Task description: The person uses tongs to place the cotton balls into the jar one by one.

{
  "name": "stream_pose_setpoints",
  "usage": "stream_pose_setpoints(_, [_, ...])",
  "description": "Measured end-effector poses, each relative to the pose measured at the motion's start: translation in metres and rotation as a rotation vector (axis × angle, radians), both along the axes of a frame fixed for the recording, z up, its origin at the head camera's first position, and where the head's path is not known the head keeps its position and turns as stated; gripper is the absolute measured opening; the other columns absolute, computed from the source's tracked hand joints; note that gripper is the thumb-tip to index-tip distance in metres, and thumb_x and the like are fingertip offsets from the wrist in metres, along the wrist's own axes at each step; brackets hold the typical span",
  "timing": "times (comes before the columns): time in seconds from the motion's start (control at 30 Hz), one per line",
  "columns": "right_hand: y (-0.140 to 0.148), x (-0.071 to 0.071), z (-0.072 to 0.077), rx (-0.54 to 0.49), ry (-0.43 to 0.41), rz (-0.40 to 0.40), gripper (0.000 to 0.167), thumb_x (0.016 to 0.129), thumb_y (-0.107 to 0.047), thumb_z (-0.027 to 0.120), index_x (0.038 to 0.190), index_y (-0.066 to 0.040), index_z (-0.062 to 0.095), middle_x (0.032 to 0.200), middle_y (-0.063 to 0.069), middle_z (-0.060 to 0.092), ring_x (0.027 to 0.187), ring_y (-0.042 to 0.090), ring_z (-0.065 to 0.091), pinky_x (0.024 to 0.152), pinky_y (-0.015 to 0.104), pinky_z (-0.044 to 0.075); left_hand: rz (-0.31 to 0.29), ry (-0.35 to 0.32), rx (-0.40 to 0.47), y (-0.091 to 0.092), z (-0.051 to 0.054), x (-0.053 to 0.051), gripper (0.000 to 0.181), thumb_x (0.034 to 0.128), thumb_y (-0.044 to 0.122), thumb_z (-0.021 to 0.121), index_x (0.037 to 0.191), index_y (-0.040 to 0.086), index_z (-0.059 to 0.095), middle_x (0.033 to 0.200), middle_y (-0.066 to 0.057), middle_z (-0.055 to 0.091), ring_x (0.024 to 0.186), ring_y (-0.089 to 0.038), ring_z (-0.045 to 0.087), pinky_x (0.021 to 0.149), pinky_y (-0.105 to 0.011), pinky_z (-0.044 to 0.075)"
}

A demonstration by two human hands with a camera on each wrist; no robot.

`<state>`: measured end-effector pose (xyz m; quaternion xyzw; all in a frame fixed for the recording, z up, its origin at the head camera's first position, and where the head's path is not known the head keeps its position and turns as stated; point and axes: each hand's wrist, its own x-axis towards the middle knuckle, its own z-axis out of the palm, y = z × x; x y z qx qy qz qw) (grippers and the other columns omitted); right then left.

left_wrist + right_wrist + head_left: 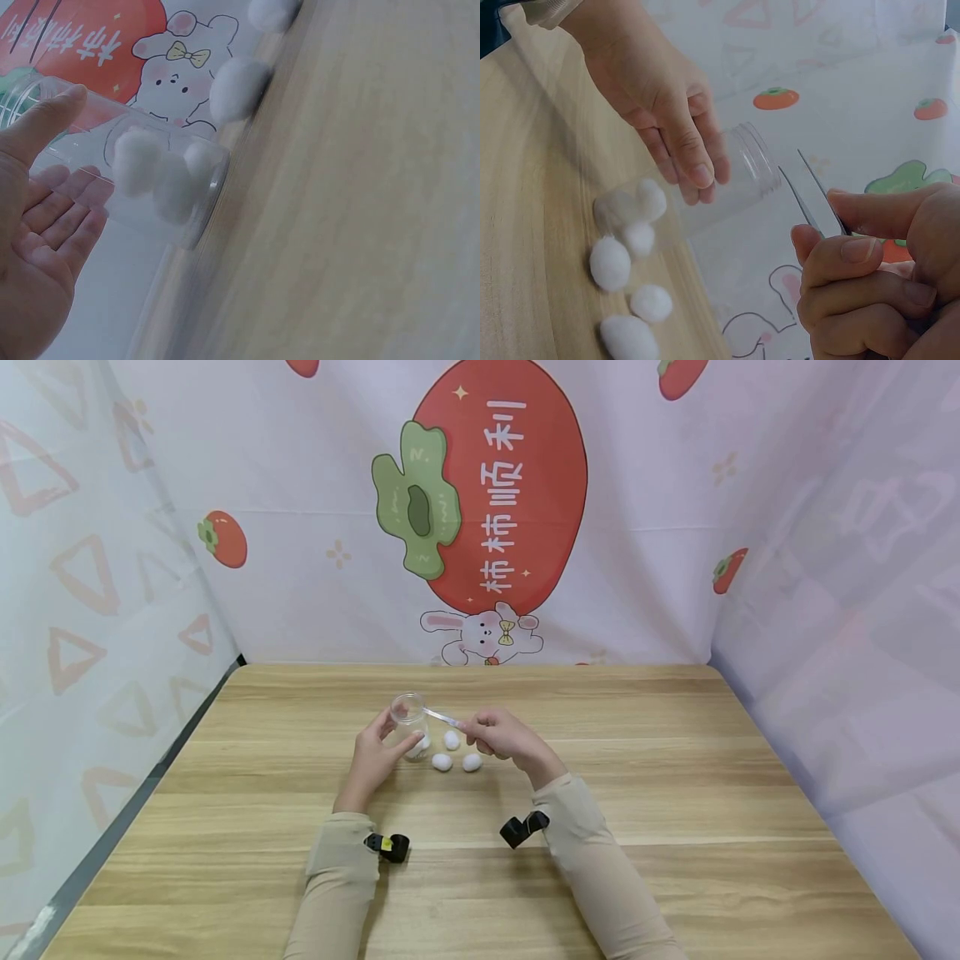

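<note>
A clear jar (408,722) without a lid stands on the table, and my left hand (372,755) holds it with thumb and fingers on opposite sides. Several white cotton balls (136,163) lie at the bottom inside it. My right hand (507,739) pinches metal tweezers (444,718), whose tips are close to the jar's mouth. In the right wrist view the tweezers (808,206) have their tips apart with nothing between them. Three more cotton balls, one nearer the back (452,740) and two in front (442,762) (472,762), lie on the table just right of the jar.
The wooden table (675,793) reaches back to a white cloth (637,468) printed with persimmons and a rabbit. Cloth also hangs at the left and right sides. A small black camera sits on each wrist, including the right-hand camera (514,832).
</note>
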<state>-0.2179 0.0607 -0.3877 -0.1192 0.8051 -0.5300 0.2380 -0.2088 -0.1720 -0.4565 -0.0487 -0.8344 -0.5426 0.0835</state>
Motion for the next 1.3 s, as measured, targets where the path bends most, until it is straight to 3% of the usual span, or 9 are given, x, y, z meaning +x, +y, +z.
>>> stream_pose_setpoints(0.13, [0.002,0.002,0.0,-0.006,0.001,-0.002,0.032,0.099,-0.026,0.052,0.079,-0.001,0.056,0.049,-0.007,0.037,0.042,0.006,0.023,0.038,0.017,0.016,0.004,-0.005,0.003,0.0,0.0,0.0,0.072,0.0837,0.018,0.075,0.144,-0.001,0.04,0.141,-0.021,0.053,0.132,-0.036,0.052,0.117,-0.044,0.042])
stream_pose_setpoints(0.33, [0.006,0.004,-0.002,-0.016,-0.005,0.004,0.034,0.099,-0.025,0.051,0.083,0.004,0.055,0.049,-0.007,0.036,0.042,0.006,0.022,0.038,0.017,0.016,0.01,-0.007,0.017,0.001,0.001,0.0,0.071,0.0833,0.018,0.076,0.143,0.0,0.041,0.141,-0.02,0.053,0.132,-0.036,0.052,0.118,-0.043,0.042])
stream_pose_setpoints(0.5, [0.01,0.005,-0.005,-0.027,-0.027,-0.006,0.032,0.1,-0.026,0.051,0.077,-0.003,0.055,0.049,-0.007,0.037,0.042,0.005,0.023,0.038,0.016,0.017,0.002,-0.006,0.02,0.001,0.001,0.001,0.072,0.083,0.017,0.076,0.144,0.0,0.04,0.142,-0.021,0.053,0.132,-0.036,0.052,0.118,-0.044,0.041])
stream_pose_setpoints(0.67, [0.013,0.007,-0.009,-0.041,-0.032,-0.013,0.034,0.099,-0.028,0.052,0.077,-0.002,0.056,0.049,-0.007,0.037,0.043,0.005,0.023,0.039,0.017,0.017,0.0,-0.012,0.01,0.001,0.001,0.0,0.073,0.0831,0.017,0.076,0.144,0.0,0.039,0.142,-0.021,0.052,0.132,-0.036,0.052,0.118,-0.044,0.041])
stream_pose_setpoints(0.93, [0.017,0.009,-0.012,-0.038,-0.027,-0.017,0.035,0.1,-0.031,0.051,0.072,-0.009,0.055,0.049,-0.007,0.036,0.043,0.006,0.023,0.039,0.017,0.018,0.004,-0.021,0.022,0.001,0.002,0.001,0.072,0.0834,0.017,0.075,0.144,0.0,0.04,0.141,-0.02,0.053,0.132,-0.036,0.052,0.118,-0.043,0.041])
stream_pose_setpoints(1.3, [0.025,0.009,-0.02,-0.034,-0.044,-0.016,0.037,0.1,-0.026,0.05,0.083,0.006,0.056,0.05,-0.008,0.038,0.043,0.005,0.024,0.038,0.016,0.017,0.004,-0.022,0.019,0.0,0.0,-0.001,0.073,0.083,0.017,0.076,0.144,0.001,0.04,0.141,-0.021,0.053,0.133,-0.036,0.051,0.118,-0.043,0.041])
